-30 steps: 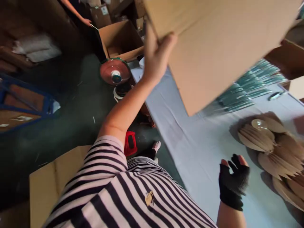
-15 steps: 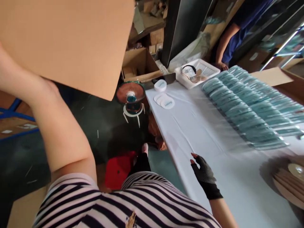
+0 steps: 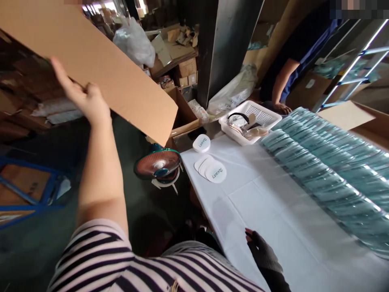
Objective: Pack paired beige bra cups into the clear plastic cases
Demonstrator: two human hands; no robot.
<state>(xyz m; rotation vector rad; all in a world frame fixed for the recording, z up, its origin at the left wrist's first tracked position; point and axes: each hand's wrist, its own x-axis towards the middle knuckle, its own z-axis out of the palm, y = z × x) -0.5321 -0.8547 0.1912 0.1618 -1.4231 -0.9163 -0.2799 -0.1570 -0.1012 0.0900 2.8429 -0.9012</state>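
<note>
Head view: the left hand [image 3: 86, 97] grips the big cardboard sheet [image 3: 100, 69], now swung well left of the counter [image 3: 258, 207] over the floor; the gloved right hand [image 3: 263, 253], fingers loosely spread, rests at the near edge; the near corner is freed, the glass stacks [image 3: 331, 174] crowding the right side.

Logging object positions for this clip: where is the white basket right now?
In the head view, the white basket sits at the far end of the white table, just left of the rows of teal packets and behind the round white cases.
</note>
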